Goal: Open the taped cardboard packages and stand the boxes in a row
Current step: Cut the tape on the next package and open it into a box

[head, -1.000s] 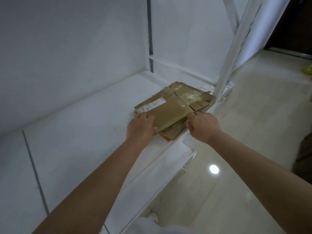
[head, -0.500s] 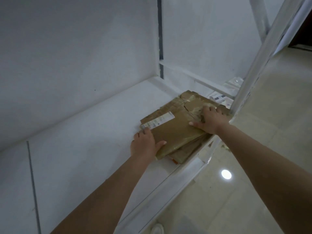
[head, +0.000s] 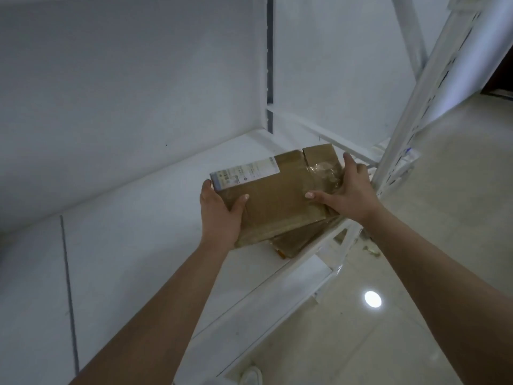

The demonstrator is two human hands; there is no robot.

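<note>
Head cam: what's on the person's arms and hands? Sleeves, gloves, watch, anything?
Nothing visible. Both forearms are bare from the frame edge to the wrist, with no sleeve cuff in view. The left hand and right hand have no gloves, and no rings, watch or wristband show. Fingernails look short and unpainted. Upper arms are out of frame, so any short sleeve cannot be seen.

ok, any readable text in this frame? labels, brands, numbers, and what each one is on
Nothing here can be quoted.
Shipping label on the top cardboard package: printed lines and a blue edge show, too small and blurred to read.
Clear tape on that package: no print visible.
Lower package beneath it: no text visible.
Shelf upright: dark marks look like slots, not lettering.
</note>
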